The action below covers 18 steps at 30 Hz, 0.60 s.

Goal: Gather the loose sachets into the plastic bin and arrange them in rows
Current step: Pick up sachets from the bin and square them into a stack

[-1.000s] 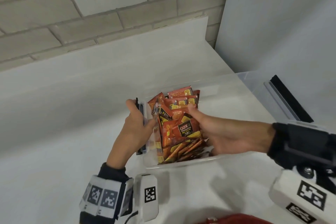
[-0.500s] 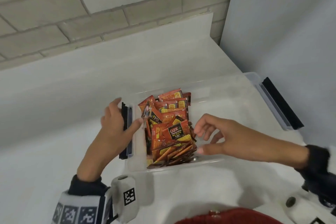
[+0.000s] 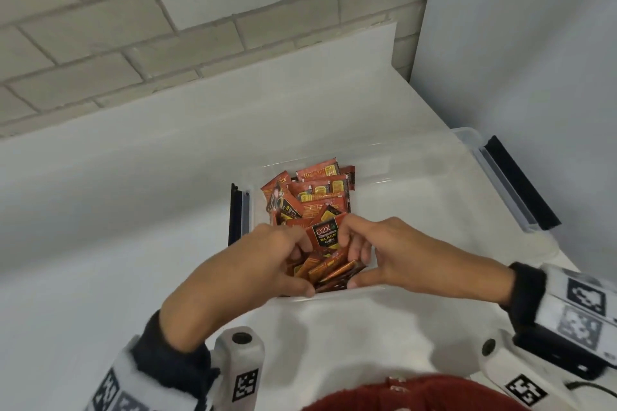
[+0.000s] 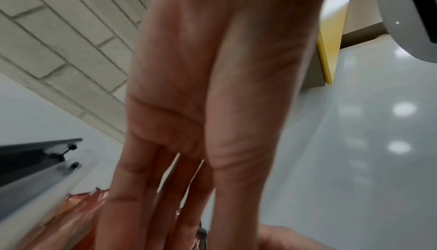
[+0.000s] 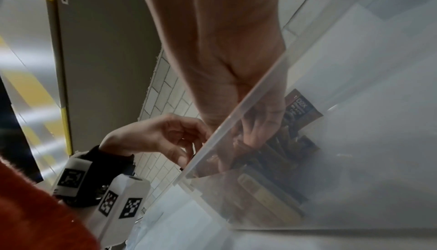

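A clear plastic bin lies on the white counter, with several red and orange sachets piled at its left end. My left hand and right hand meet in the bin's near left corner. Between them they grip a bunch of upright sachets, with a "D2X Black Coffee" sachet on top. In the left wrist view my left hand has silver sachet edges between fingers and thumb. Through the bin wall, my right hand curls on the sachets.
Black latches sit on the bin's left end and right end. A brick wall rises behind the counter, and a grey panel stands at the right. The bin's right half holds nothing.
My left hand left the bin's left latch and came inside to the sachets. My right hand closed in from the right onto the same bunch.
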Each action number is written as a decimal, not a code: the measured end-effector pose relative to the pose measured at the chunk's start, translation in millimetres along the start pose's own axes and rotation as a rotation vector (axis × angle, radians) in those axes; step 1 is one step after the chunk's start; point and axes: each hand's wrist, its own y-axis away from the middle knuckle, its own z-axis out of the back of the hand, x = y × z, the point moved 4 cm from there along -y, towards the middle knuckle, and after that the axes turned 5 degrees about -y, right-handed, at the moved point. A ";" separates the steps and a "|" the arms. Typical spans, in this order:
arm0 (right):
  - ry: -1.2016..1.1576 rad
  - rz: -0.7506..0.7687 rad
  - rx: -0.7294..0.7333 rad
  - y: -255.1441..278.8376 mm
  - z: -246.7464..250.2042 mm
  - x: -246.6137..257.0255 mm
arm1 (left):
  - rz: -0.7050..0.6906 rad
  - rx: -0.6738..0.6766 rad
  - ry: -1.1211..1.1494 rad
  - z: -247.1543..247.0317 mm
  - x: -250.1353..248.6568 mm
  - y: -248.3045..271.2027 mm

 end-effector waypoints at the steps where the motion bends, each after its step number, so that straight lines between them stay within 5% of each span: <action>1: 0.007 -0.002 0.005 -0.8 -0.5 1.1 | 0.002 -0.006 0.011 -0.3 0.3 -0.4; 11: 0.144 0.045 -0.040 -9.5 -4.7 4.4 | -0.047 -0.077 -0.155 -7.6 -7.9 -6.2; 18: -0.187 0.116 -0.233 -0.2 11.5 10.5 | -0.251 -0.258 -0.064 17.9 -1.8 0.1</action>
